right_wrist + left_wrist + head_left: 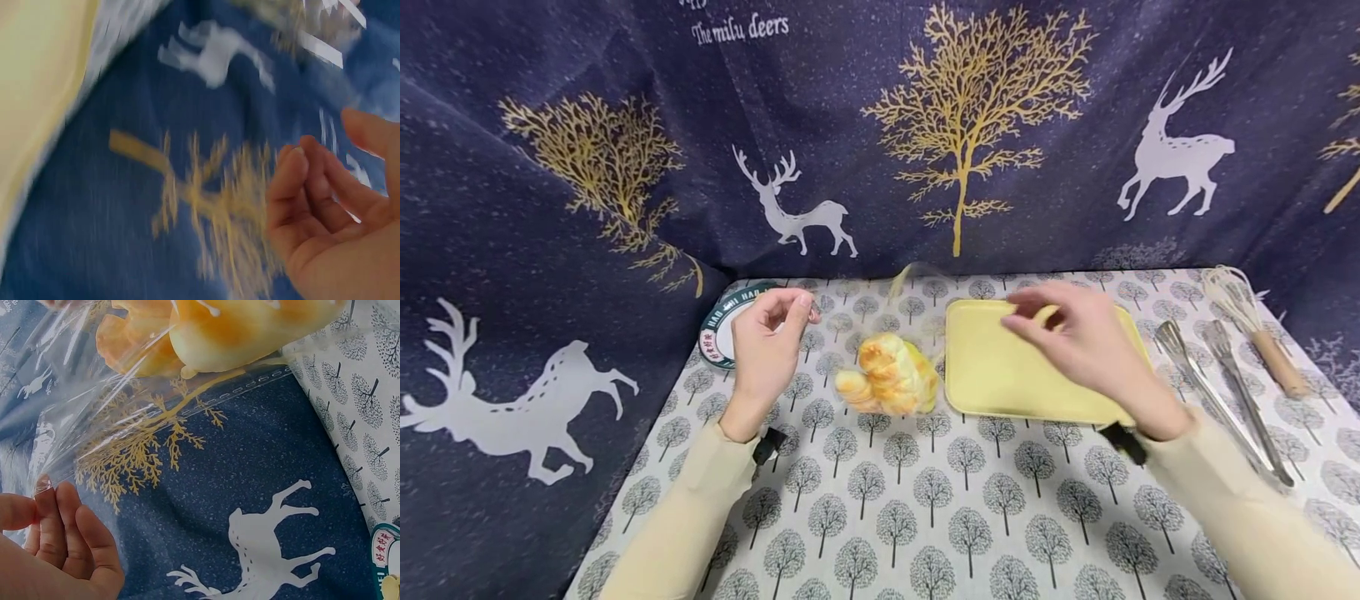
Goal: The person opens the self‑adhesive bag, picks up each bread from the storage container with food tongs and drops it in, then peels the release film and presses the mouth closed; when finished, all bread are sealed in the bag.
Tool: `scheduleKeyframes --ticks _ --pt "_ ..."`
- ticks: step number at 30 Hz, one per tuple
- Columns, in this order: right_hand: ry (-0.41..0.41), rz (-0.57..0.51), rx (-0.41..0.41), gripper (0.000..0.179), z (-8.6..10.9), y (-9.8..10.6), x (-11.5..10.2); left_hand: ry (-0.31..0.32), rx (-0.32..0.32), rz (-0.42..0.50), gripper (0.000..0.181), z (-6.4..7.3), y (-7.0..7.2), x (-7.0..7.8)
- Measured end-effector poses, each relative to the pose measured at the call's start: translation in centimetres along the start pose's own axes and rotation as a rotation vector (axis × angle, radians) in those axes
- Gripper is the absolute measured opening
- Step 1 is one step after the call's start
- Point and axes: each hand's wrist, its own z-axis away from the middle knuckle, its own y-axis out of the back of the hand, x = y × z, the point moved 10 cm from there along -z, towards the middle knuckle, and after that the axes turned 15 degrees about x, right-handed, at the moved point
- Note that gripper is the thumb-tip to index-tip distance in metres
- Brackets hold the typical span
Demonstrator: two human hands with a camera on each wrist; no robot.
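My left hand (pixel 766 350) pinches the edge of a clear plastic bag (pixel 59 419) between thumb and fingers. Golden-brown bread pieces (pixel 895 375) hang inside the bag, low between both hands in the head view. Seen from the left wrist, the bread (pixel 244 337) lies beyond the stretched, shiny film. My right hand (pixel 1071 337) is over the yellow tray (pixel 1000 392), apart from the bread. Its thumb stands away from the loosely bent fingers (pixel 290 175), with nothing between them. The bag's film (pixel 322 47) shows blurred above that hand in the right wrist view.
At the back left lies a green-rimmed plate (pixel 709 346), partly behind my left hand. Right of the tray are two metal utensils, tongs (pixel 1195 375) and another long one (pixel 1247 400), plus a wooden-handled whisk (pixel 1273 358). A dark blue curtain (pixel 880 208) borders the table's far side.
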Motion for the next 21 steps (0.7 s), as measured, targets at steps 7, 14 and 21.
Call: scheduleKeyframes --ticks 7,14,21 --pt "-0.012 -0.216 0.018 0.03 -0.9 -5.6 -1.7 0.017 -0.003 -0.001 0.013 0.1 0.0 -0.4" --pt "0.025 -0.253 0.094 0.004 -1.9 -6.3 -2.3 0.056 -0.004 -0.01 0.014 0.0 0.3 -1.1" --pt "0.011 -0.303 0.156 0.003 -2.6 -6.1 -0.8 0.025 -0.043 0.039 0.017 -0.6 0.3 -1.8"
